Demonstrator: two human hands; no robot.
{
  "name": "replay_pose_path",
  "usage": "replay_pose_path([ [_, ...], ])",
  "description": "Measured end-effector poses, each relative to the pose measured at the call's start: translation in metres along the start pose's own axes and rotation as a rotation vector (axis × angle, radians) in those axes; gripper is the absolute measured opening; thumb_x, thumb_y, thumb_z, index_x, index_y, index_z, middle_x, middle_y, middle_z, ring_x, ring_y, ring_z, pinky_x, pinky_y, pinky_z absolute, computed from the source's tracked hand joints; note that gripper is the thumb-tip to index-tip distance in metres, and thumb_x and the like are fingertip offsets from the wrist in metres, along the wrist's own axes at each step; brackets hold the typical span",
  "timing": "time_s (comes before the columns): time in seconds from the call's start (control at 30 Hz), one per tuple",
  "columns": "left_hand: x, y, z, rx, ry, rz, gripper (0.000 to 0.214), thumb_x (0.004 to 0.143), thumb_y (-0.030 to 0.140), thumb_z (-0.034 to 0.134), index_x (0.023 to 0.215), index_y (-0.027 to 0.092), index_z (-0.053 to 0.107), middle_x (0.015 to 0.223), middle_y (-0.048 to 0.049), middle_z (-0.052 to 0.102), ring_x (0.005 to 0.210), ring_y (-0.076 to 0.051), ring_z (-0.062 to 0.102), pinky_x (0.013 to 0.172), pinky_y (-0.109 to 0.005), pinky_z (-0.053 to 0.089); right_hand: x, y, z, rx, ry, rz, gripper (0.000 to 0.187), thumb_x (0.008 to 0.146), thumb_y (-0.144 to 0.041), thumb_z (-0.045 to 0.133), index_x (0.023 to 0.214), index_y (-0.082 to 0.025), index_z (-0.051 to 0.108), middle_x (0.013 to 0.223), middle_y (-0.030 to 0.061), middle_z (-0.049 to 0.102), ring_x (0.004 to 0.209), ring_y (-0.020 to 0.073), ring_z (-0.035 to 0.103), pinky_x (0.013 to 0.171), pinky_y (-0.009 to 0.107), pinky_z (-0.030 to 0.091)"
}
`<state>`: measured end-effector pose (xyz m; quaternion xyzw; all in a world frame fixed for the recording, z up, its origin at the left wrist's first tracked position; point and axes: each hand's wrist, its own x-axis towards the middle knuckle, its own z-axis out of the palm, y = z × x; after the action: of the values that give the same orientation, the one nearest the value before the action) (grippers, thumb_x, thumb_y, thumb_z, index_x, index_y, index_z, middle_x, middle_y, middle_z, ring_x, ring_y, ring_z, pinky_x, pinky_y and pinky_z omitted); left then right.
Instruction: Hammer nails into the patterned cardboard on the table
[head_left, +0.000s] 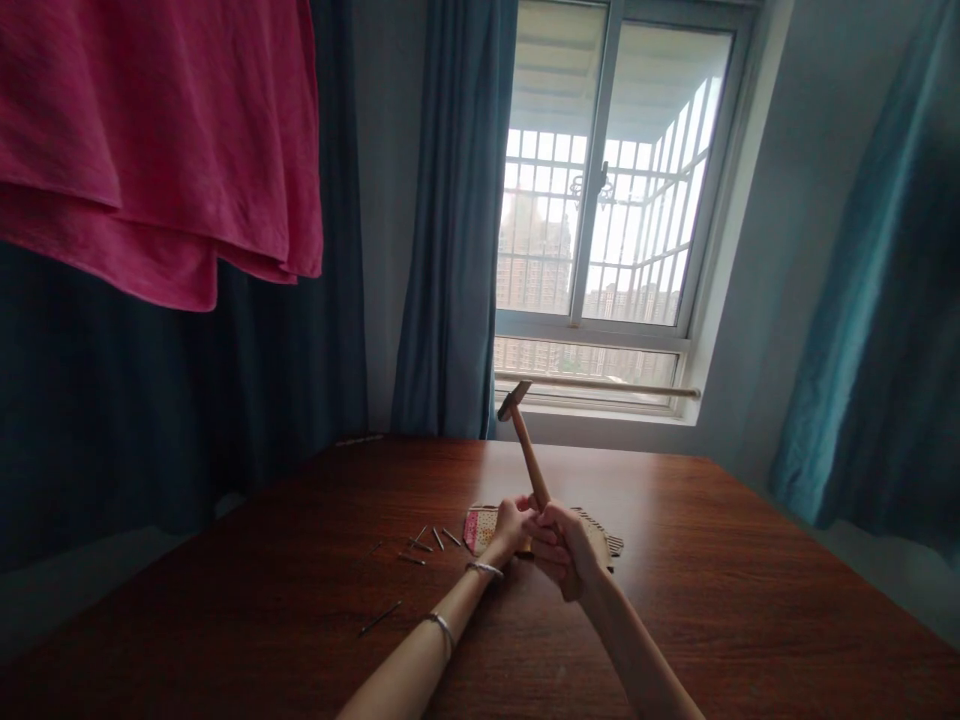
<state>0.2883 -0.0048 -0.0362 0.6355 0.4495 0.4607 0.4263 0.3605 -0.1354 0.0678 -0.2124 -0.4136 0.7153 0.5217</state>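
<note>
My right hand (564, 545) is closed around the wooden handle of a hammer (530, 450). The hammer tilts up and a little left, its metal head above both hands. Beside it, my left hand (511, 525) has its fingers closed together near the handle. Whatever those fingers hold, if anything, is hidden. Under and behind both hands lies a flat patterned piece (480, 527) with a pink left end, dotted middle and dark stripes at its right end; the hands cover its centre. Left of it, several thin metal rods (437, 539) are scattered on the table.
The brown wooden table (720, 600) spreads out on all sides. One thin dark rod (380, 618) lies apart, nearer me. A pink cloth (172, 150) hangs at upper left before blue curtains (454, 230). Beyond the table is a barred window (645, 200).
</note>
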Motion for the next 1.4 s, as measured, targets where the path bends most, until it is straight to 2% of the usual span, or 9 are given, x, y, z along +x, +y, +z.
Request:
replay_pose_path([
  [0.13,0.009,-0.011,0.004,0.112,0.065,0.107,0.014,0.064,0.024,0.055,0.061,0.011,0.06,0.059,-0.0027,0.061,0.06,-0.014,0.055,0.057,-0.022,0.04,-0.029,-0.008,-0.059,0.082,0.097,0.012,0.011,0.061,-0.018,0.048,0.07,-0.022,0.043,0.043,-0.0134,0.027,0.029,0.0003,0.005,0.025,0.012,0.009],
  [0.2,0.012,-0.017,0.006,0.135,0.055,0.128,0.015,0.063,0.024,0.055,0.062,0.011,0.061,0.06,-0.0031,0.061,0.06,-0.014,0.055,0.057,-0.022,0.04,-0.039,-0.006,-0.083,0.12,0.16,0.004,0.012,0.06,-0.017,0.048,0.07,-0.022,0.043,0.043,-0.0137,0.026,0.03,0.0002,0.004,0.024,0.012,0.01],
  [0.33,0.014,-0.022,0.007,0.13,0.021,0.154,0.017,0.065,0.025,0.054,0.066,0.011,0.064,0.063,-0.0044,0.064,0.061,-0.014,0.057,0.057,-0.022,0.041,-0.051,-0.003,-0.11,0.172,0.244,-0.037,0.01,0.06,-0.015,0.047,0.066,-0.021,0.042,0.044,-0.0136,0.024,0.031,-0.0007,0.004,0.025,0.01,0.012],
  [0.5,0.012,-0.019,0.006,0.111,0.01,0.134,0.02,0.065,0.025,0.056,0.072,0.011,0.067,0.071,-0.0065,0.068,0.068,-0.017,0.06,0.062,-0.024,0.044,-0.053,-0.004,-0.111,0.137,0.307,-0.035,0.012,0.058,-0.014,0.048,0.065,-0.022,0.043,0.044,-0.0131,0.024,0.03,-0.0004,0.007,0.024,0.011,0.013],
  [0.67,0.011,-0.018,0.005,0.113,-0.011,0.143,0.024,0.066,0.027,0.056,0.077,0.011,0.069,0.076,-0.008,0.069,0.071,-0.018,0.062,0.066,-0.025,0.046,-0.054,-0.005,-0.104,0.154,0.309,0.007,0.012,0.058,-0.015,0.049,0.066,-0.022,0.045,0.043,-0.0126,0.026,0.029,-0.0001,0.008,0.024,0.012,0.013],
  [0.83,0.014,-0.025,0.006,0.139,-0.021,0.15,0.026,0.067,0.029,0.056,0.079,0.011,0.069,0.08,-0.0086,0.069,0.075,-0.019,0.062,0.068,-0.026,0.046,-0.054,-0.003,-0.108,0.215,0.293,0.062,0.014,0.057,-0.012,0.049,0.068,-0.021,0.045,0.042,-0.0126,0.026,0.03,0.0,0.008,0.025,0.011,0.013],
  [1.2,0.007,-0.01,0.002,0.112,0.006,0.169,0.022,0.068,0.028,0.055,0.074,0.011,0.067,0.074,-0.0075,0.069,0.071,-0.018,0.062,0.067,-0.025,0.046,-0.055,-0.003,-0.115,0.29,0.267,0.065,0.013,0.059,-0.011,0.048,0.068,-0.02,0.047,0.042,-0.0125,0.027,0.029,-0.001,0.011,0.026,0.01,0.013],
  [1.4,0.008,-0.012,0.001,0.138,-0.038,0.16,0.022,0.068,0.027,0.055,0.075,0.01,0.067,0.075,-0.0081,0.069,0.071,-0.018,0.062,0.067,-0.025,0.046,-0.054,-0.004,-0.117,0.303,0.279,0.079,0.014,0.058,-0.009,0.049,0.067,-0.019,0.045,0.041,-0.0131,0.027,0.028,-0.001,0.013,0.025,0.01,0.013],
])
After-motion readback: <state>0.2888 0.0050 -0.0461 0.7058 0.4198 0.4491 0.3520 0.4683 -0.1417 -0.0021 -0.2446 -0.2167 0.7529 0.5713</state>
